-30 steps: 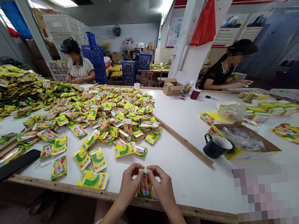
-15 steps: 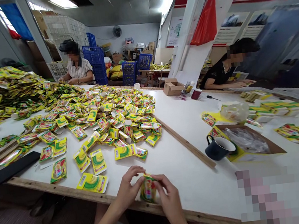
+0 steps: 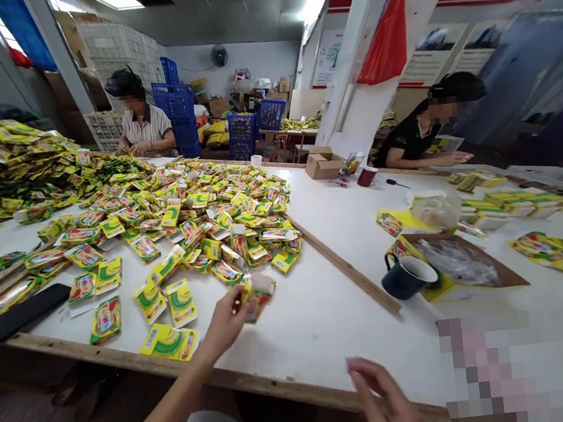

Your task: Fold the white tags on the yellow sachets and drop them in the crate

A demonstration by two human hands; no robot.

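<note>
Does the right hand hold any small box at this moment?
No, the right hand is open, and nothing shows in its grasp.

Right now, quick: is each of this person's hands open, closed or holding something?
Left hand: closed on the edge of a printed packet, which is blurred.
Right hand: open, with nothing visible in it.

The camera is sitting on the person's head, looking from above and behind the fingers [image 3: 235, 296]. It is facing forward and down. The left hand [image 3: 225, 322] and right hand [image 3: 389, 401] are showing close by; past the fingers, the table [image 3: 318, 321] is stretching toward the far wall [image 3: 265, 55].
</note>
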